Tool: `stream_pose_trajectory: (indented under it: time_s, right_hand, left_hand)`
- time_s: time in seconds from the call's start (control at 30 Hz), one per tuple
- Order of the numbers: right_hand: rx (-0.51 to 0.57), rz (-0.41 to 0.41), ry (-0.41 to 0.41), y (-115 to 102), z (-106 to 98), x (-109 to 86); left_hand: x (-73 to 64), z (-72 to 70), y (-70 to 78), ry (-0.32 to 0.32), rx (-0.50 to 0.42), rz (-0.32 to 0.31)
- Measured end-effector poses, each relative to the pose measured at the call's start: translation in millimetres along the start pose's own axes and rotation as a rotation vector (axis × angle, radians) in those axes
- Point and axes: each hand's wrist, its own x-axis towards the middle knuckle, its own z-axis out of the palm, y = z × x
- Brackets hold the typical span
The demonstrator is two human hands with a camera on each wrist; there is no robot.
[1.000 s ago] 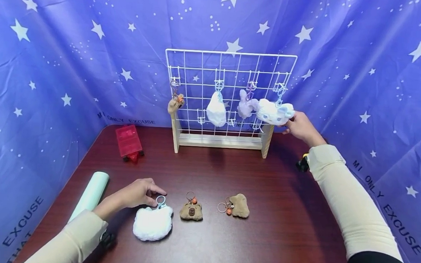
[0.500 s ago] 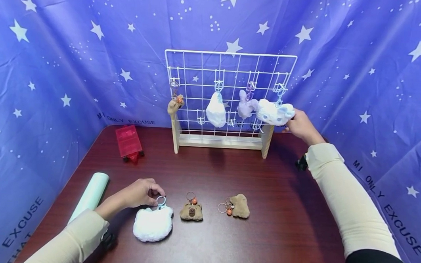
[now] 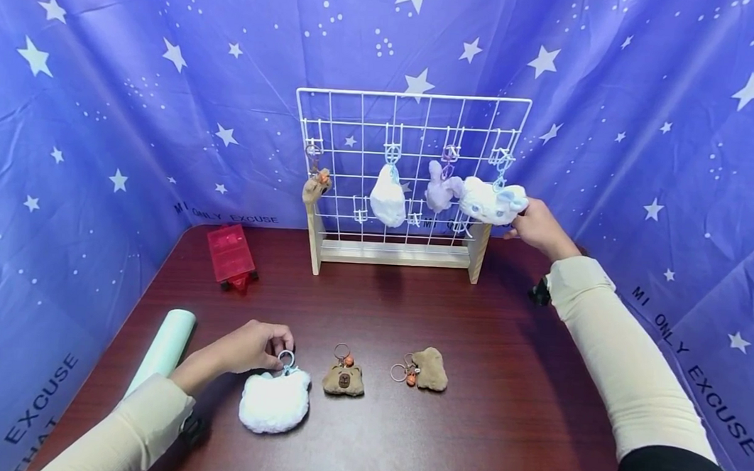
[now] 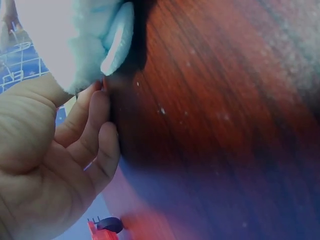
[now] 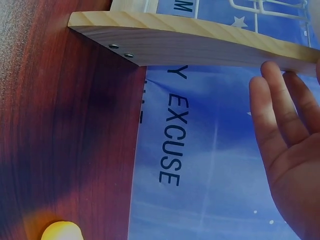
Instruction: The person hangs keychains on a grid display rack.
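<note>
My left hand (image 3: 257, 346) is at the near left, its thumb and index finger pinching the key ring (image 3: 286, 359) of a white plush keychain (image 3: 274, 402) on the table. In the left wrist view this plush (image 4: 65, 40) shows a pale blue ear-like part at its edge, and the fingertips are hidden behind it. My right hand (image 3: 541, 228) pinches the right end of another white plush keychain (image 3: 490, 201), which has a blue bow and hangs by its blue ring from the rack. In the right wrist view, several fingers (image 5: 280, 110) extend near the rack's wooden foot.
A white wire rack (image 3: 416, 94) stands at the back, also bearing a brown plush (image 3: 316, 187), a white plush (image 3: 388, 197) and a lilac plush (image 3: 442, 190). Brown capybara keychains (image 3: 344, 382) (image 3: 432, 370) lie mid-table. A red toy cart (image 3: 230, 249) and mint cylinder (image 3: 163, 349) lie left.
The left fingers have drawn in closer on the key ring. The right hand and the hanging plush have stayed in place.
</note>
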Motion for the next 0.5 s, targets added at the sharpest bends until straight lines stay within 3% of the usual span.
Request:
stream_pose_trajectory:
  time_s: [0.33, 0.5]
  right_hand:
    - [0.03, -0.002, 0.011, 0.7, 4.4, -0.3]
    - [0.022, 0.0, 0.017, 3.8, 4.9, -2.5]
  left_hand:
    - [-3.6, -0.4, 1.8, -0.019, 0.005, -0.005]
    - [-5.2, -1.2, 1.4, -0.013, -0.036, -0.023]
